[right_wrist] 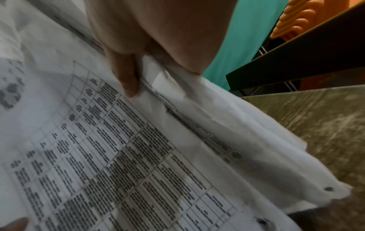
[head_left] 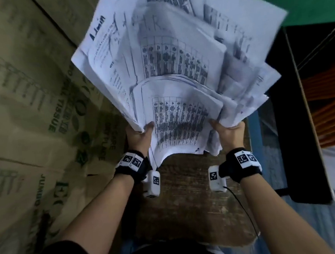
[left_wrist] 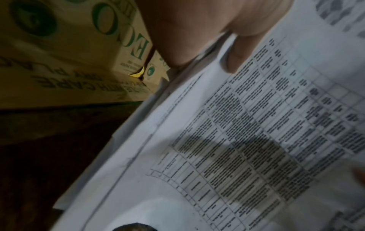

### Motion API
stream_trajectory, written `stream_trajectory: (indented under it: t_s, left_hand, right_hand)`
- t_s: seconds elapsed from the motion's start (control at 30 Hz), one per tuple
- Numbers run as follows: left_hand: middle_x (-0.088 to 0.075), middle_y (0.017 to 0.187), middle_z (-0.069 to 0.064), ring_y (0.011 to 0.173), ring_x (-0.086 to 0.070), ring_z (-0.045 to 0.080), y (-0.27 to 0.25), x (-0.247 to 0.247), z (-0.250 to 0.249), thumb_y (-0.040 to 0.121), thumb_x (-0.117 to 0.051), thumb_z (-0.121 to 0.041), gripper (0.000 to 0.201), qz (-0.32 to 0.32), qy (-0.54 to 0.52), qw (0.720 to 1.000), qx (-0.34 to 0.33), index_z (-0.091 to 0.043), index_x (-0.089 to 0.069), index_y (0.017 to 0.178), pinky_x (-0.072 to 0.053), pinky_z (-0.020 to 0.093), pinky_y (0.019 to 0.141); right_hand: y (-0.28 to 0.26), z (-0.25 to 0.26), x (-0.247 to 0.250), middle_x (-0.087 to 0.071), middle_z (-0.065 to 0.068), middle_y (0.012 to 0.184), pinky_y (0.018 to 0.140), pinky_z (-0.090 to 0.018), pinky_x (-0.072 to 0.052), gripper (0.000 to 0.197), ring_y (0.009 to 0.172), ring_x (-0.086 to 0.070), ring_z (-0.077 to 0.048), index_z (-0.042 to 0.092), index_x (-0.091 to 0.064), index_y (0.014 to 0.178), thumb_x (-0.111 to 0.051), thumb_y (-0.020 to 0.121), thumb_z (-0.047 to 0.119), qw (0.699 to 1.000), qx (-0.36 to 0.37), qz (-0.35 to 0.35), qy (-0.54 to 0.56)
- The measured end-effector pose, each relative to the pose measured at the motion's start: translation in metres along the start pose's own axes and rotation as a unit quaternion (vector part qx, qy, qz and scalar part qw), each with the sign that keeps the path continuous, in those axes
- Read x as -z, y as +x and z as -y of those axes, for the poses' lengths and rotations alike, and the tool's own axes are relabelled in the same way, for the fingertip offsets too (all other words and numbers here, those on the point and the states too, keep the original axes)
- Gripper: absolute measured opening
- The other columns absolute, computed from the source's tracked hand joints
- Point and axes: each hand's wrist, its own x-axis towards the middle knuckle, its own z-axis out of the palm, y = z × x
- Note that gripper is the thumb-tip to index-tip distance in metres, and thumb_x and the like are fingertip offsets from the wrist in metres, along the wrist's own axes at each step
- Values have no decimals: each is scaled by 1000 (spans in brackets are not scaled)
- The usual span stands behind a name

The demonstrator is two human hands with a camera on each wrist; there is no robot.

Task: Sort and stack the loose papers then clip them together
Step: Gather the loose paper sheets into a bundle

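From the head view, a splayed bundle of printed papers (head_left: pixel 177 68) is held up above a worn wooden counter (head_left: pixel 189 196). The left hand (head_left: pixel 139 138) is clamped on the bundle's near left edge and the right hand (head_left: pixel 229 133) on its near right edge. Printed cardboard boxes (head_left: pixel 27 99) are stacked to the left.

From the left wrist view, a thumb (left_wrist: pixel 239 57) is pressed onto the top sheet, a table-printed page (left_wrist: pixel 247 140), with misaligned edges showing beneath.

From the right wrist view, the thumb (right_wrist: pixel 126 78) is pinched over crumpled, dog-eared edges, and punched holes (right_wrist: pixel 327 189) are visible at one corner.

The sheets are judged light, limp and slippery against each other; a grip on both side edges should allow them to be tapped square.
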Motion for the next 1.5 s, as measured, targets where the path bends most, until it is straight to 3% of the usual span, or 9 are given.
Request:
stream_trajectory:
  t_s: [0.2, 0.33, 0.47, 0.7, 0.8, 0.97, 1.17, 1.27, 1.5]
  left_hand:
    - [-51, 137, 9, 128, -48, 24, -6, 31, -11, 91, -60, -28, 48, 176, -51, 974, 134, -4, -50, 131, -38, 28, 102]
    - [-57, 125, 2, 114, -56, 13, 4, 40, -13, 44, -91, -40, 100, 215, -41, 975, 41, -2, -51, 128, -46, 20, 95]
    - [-68, 97, -3, 86, -67, 4, 23, 27, -17, 56, -87, -24, 54, 148, -25, 989, -12, -5, -66, 102, -53, 26, 89]
    - [-66, 102, 15, 91, -64, 24, 16, 16, -19, 65, -85, -28, 55, 68, 1, 997, -35, 6, -60, 100, -54, 22, 69]
    - [-56, 109, 3, 102, -56, 15, 10, 13, -31, 65, -84, -32, 63, 56, -6, 998, -7, -4, -53, 112, -45, 27, 81]
    - [-46, 135, -7, 127, -41, 11, 26, 32, -28, 54, -80, -58, 94, 271, 26, 959, 82, -13, -52, 131, -30, 29, 109]
    - [-62, 101, 39, 107, -63, 36, 26, 27, -26, 43, -79, -64, 102, 174, 58, 982, 31, 18, -61, 102, -52, 41, 90]
    - [-71, 101, 11, 100, -68, 29, 59, 23, -2, 31, -87, -67, 102, 159, 13, 987, 30, -2, -66, 106, -54, 43, 91]
    - [-70, 108, 3, 93, -62, -2, 42, 22, -50, 54, -87, -46, 58, 249, -68, 966, -31, -14, -70, 100, -47, 13, 89]
  right_hand:
    - [4, 4, 41, -68, -6, 103, 76, -21, -55, 37, 89, -66, 0, 9, -63, 104, -80, 73, 3, 996, 38, 65, -54]
    - [6, -1, 37, -67, -7, 104, 83, -35, -56, 45, 82, -67, 2, 9, -54, 106, -77, 70, -5, 984, -46, 153, -79]
    - [16, 4, 23, -68, 13, 81, 62, -6, -48, 40, 67, -63, 15, 6, -51, 106, -68, 77, -16, 994, -33, 102, -15]
    - [18, -2, 26, -71, 5, 75, 66, -26, -54, 26, 64, -67, -2, 13, -68, 85, -84, 66, 5, 998, -16, 59, -34]
    - [20, 8, 20, -70, 1, 81, 67, -25, -52, 29, 65, -65, 1, 4, -67, 94, -81, 69, 1, 1000, 17, 10, -7]
    - [18, 25, 35, -71, 12, 86, 73, -18, -53, 32, 79, -66, 5, 14, -67, 89, -80, 69, -7, 995, 78, 57, -11]
    - [29, 19, 45, -72, 2, 105, 86, -28, -55, 46, 100, -67, -13, 14, -67, 105, -83, 65, -5, 990, 107, 90, -20]
    - [37, 27, 42, -72, -3, 104, 83, -25, -54, 48, 96, -67, -11, 0, -67, 104, -86, 60, 2, 988, 124, 93, -1]
    - [48, 37, 35, -68, -21, 108, 87, -38, -56, 43, 99, -67, -24, -16, -62, 104, -80, 66, -9, 983, 116, 139, 31]
